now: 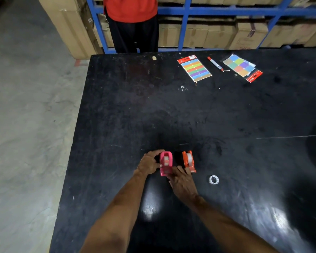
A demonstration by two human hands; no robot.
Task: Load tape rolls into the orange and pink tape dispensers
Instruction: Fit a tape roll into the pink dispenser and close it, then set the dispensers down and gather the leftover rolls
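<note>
Low in the frame's centre, our left hand clamps the pink dispenser on the desk; our right hand rests fingers together at its near end. We brace firmly, seating the roll squarely.

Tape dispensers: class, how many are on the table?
2. The pink dispenser sits between both hands near the table's front edge; the orange dispenser stands just to its right. None seem hidden.
</note>
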